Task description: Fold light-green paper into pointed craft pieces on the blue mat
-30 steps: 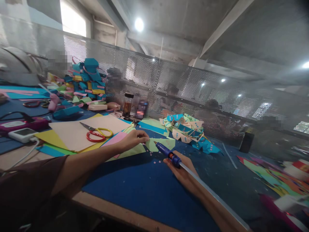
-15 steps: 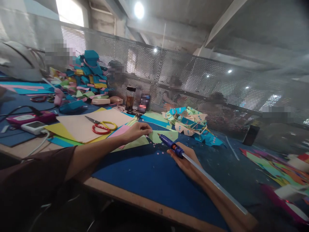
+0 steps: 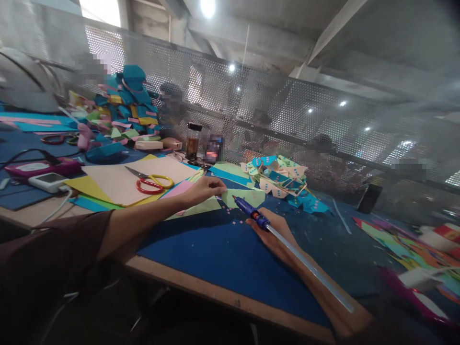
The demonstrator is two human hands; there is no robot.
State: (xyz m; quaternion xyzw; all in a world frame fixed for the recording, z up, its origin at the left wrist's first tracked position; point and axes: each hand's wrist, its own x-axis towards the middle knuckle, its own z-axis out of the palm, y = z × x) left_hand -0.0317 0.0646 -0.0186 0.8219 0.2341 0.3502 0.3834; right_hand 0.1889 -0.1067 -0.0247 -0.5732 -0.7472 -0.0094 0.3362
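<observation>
In my right hand (image 3: 275,227) is a blue glue gun (image 3: 251,213), with a long clear glue stick (image 3: 309,268) running out of its back end along my forearm. Its nozzle points up and left, close to the fingertips of my left hand (image 3: 204,189). Those fingers pinch the left end of a pale green paper piece (image 3: 247,197). Tiny pink paper bits (image 3: 234,222) lie scattered on the blue table mat (image 3: 215,258) below the nozzle. Red-and-yellow-handled scissors (image 3: 154,183) rest on a stack of paper sheets (image 3: 111,179) beyond my left forearm.
A heap of dotted paper shapes (image 3: 280,179) lies behind the glue gun. Folded blue paper pieces (image 3: 134,96) are piled at the back left, near a jar (image 3: 193,141). Purple power strips (image 3: 21,170) lie at both sides. A perforated metal screen (image 3: 223,100) stands behind.
The camera view has shifted slightly, moving the whole scene a little up and left. Both hands keep almost the same pose, the glue gun still beside the left fingertips.
</observation>
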